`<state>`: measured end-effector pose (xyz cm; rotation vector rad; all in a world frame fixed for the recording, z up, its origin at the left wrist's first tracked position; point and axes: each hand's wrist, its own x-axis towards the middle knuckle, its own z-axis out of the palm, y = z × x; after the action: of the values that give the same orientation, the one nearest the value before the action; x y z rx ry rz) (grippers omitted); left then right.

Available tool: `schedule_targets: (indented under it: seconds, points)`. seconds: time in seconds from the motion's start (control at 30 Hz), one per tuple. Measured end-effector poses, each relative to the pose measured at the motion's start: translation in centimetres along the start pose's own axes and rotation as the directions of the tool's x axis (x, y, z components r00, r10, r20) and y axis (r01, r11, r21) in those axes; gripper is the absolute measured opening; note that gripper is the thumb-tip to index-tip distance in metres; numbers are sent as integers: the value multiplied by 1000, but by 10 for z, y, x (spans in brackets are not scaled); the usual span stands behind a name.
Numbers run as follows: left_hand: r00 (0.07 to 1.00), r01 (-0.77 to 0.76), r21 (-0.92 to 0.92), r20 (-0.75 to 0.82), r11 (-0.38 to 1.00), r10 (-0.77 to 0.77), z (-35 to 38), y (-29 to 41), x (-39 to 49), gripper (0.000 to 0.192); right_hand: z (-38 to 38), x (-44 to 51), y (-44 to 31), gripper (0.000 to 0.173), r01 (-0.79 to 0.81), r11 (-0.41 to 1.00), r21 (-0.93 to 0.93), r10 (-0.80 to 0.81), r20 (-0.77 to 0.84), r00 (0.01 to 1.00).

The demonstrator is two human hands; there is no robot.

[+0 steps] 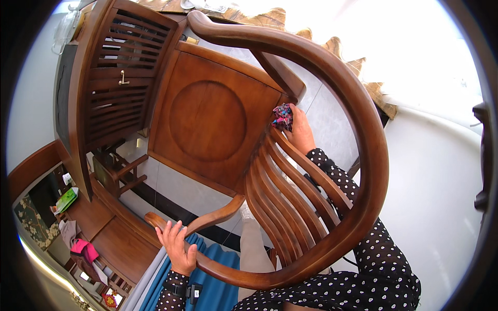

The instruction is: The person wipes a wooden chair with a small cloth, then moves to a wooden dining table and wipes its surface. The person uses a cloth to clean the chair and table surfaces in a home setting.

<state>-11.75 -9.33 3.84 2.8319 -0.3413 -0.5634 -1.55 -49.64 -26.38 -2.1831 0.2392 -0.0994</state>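
Observation:
A brown wooden armchair with a curved top rail and wavy back slats stands before me. Its square seat has a round recess. My right hand reaches past the outermost slat and holds a bunched multicoloured cloth against the rear corner of the seat. My left hand rests on the end part of the curved armrest near the bottom, fingers spread, with nothing else seen in it.
A slatted wooden cabinet with a metal latch stands beyond the seat. A wooden table with a wavy-edged cover lies at the top. Blue curtain cloth hangs below; a wooden bench with clothes is at lower left.

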Motion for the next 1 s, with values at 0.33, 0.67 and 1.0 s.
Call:
schedule_targets:
  seconds: [0.33,0.67,1.0]
  points:
    - [999,-32,-15,-30,999,31,2,-2,0,51,50,-49,13,59,-120,993,-2,120,-51,991]
    - [998,-46,-28,-47,999,45,1,-1,1,48,49,-75,-3,58,-179,983,27,179,-5,984]
    - [989,-104,-101,-119,989,92,6,-5,1,48,74,-121,-11,57,-225,974,25,225,-19,974]
